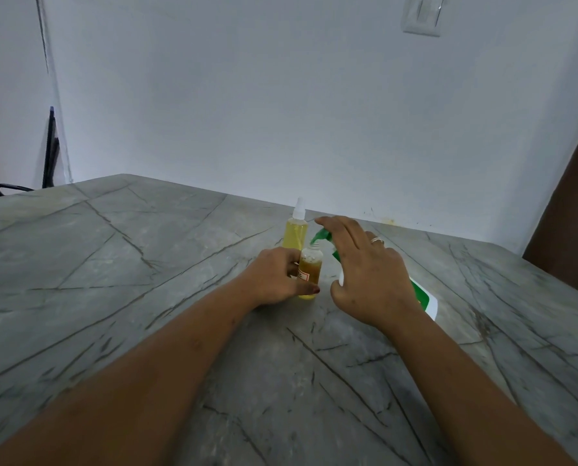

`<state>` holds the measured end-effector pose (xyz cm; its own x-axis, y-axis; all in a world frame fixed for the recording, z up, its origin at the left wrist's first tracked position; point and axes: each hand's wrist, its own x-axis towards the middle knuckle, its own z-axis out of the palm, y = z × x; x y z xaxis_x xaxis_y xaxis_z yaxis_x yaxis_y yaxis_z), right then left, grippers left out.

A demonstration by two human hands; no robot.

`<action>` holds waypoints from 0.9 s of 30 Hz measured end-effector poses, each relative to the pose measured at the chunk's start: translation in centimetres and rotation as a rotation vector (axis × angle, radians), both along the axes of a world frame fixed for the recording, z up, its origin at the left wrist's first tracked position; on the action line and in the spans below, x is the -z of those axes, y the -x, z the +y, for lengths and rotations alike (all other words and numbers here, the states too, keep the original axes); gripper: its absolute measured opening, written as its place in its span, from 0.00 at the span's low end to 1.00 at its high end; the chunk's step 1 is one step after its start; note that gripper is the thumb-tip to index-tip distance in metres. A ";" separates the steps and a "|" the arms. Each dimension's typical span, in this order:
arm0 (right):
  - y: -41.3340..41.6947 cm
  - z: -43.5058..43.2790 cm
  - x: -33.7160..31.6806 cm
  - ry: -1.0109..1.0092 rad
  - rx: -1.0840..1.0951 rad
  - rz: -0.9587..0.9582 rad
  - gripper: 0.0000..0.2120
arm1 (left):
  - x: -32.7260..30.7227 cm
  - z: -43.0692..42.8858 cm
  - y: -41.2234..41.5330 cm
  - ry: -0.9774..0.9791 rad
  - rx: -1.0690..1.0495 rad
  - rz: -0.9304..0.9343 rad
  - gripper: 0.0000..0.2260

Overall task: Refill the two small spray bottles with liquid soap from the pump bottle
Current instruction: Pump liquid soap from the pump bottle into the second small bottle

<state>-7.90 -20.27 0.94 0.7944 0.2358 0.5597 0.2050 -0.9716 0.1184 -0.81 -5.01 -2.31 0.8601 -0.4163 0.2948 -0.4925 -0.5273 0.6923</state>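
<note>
1. Small open bottle is seen just right of the middle of the frame, standing on the grey table. Its cap is off, and it is partly filled with yellow-brown soap.
2. It is gripped by the left hand. The fingers are wrapped round its far side and the thumb is pressed on the front, near the bottom.
3. It is judged to be light, hard plastic and easy to tip over, more so with the top open. It would be made slippery by any spilled soap. It is best held low round the body, as it is now, so that the mouth is left free.
4. To its right the green and white pump bottle is seen, mostly hidden under the right hand. Its green spout is pointed just over the open mouth.
5. The right hand is laid on the pump top with the fingers stretched out and spread, not curled. Whether the bottle is touched by the thumb cannot be told. A slow push is thought best, so that no soap is squirted past the small mouth.
6. A second spray bottle, white cap on and pale yellow inside, is stood just behind, a little higher in the frame.
7. A wall switch is seen at the upper right.
</note>
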 end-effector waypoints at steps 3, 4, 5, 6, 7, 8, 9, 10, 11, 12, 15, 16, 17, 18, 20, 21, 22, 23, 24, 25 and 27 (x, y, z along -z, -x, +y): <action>0.1 0.1 0.0 -0.009 -0.011 0.003 0.38 | 0.0 0.0 0.0 0.002 0.001 -0.002 0.25; 0.1 0.1 0.0 -0.016 -0.016 0.006 0.38 | 0.0 0.0 -0.1 0.003 0.001 -0.002 0.25; 0.1 0.0 -0.1 -0.019 -0.018 0.008 0.37 | 0.0 0.0 -0.1 0.002 0.001 -0.003 0.25; 0.2 0.0 -0.1 -0.020 -0.017 0.009 0.36 | 0.0 0.0 -0.1 0.000 0.001 -0.006 0.24; 0.1 0.0 -0.1 -0.020 -0.016 0.008 0.35 | 0.1 0.0 -0.2 -0.001 0.001 -0.008 0.24; 0.1 -0.1 -0.1 -0.023 -0.016 0.006 0.34 | 0.1 0.0 -0.2 -0.002 0.001 -0.010 0.24; 0.1 -0.2 -0.2 -0.031 -0.018 0.004 0.33 | 0.1 0.0 -0.2 -0.003 0.003 -0.013 0.24; 0.1 -0.2 -0.2 -0.042 -0.019 0.001 0.32 | 0.1 0.0 -0.2 -0.006 0.005 -0.018 0.24; 0.0 -0.2 -0.2 -0.052 -0.020 -0.004 0.31 | 0.1 0.0 -0.2 -0.009 0.007 -0.026 0.23; 0.0 -0.1 -0.2 -0.061 -0.020 -0.008 0.30 | 0.1 0.0 -0.3 -0.011 0.008 -0.030 0.22; -0.1 0.0 -0.2 -0.070 -0.021 -0.017 0.29 | 0.1 -0.1 -0.3 -0.012 0.005 -0.031 0.22; -0.1 0.0 -0.1 -0.070 -0.020 -0.016 0.30 | 0.2 -0.1 -0.3 -0.012 0.004 -0.034 0.22; -0.1 0.0 -0.1 -0.067 -0.020 -0.015 0.30 | 0.2 -0.1 -0.3 -0.008 0.003 -0.035 0.22; -0.1 0.0 -0.1 -0.059 -0.020 -0.012 0.31 | 0.2 0.0 -0.3 -0.002 0.003 -0.034 0.22; -0.1 0.0 0.0 -0.043 -0.020 -0.006 0.33 | 0.3 0.1 -0.4 0.006 0.002 -0.031 0.22; -0.1 0.1 0.0 -0.040 -0.019 -0.003 0.34 | 0.3 0.1 -0.5 0.007 0.000 -0.031 0.23; -0.1 0.1 0.0 -0.041 -0.017 -0.001 0.35 | 0.4 0.1 -0.6 0.007 -0.002 -0.032 0.23; -0.1 0.1 0.0 -0.044 -0.017 -0.001 0.35 | 0.4 0.1 -0.7 0.004 -0.004 -0.035 0.23; -0.1 0.1 -0.1 -0.046 -0.017 0.001 0.35 | 0.4 0.1 -0.7 -0.002 -0.007 -0.038 0.23; -0.1 0.0 -0.1 -0.047 -0.017 0.003 0.34 | 0.4 0.0 -0.7 -0.008 -0.007 -0.039 0.23; 0.0 0.0 -0.1 -0.051 -0.016 0.000 0.32 | 0.4 0.0 -0.6 -0.013 0.004 -0.036 0.24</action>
<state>-7.86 -20.29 1.07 0.7908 0.2199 0.5712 0.2205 -0.9729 0.0692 -0.21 -5.01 -2.68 0.8473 -0.4241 0.3197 -0.5190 -0.5339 0.6675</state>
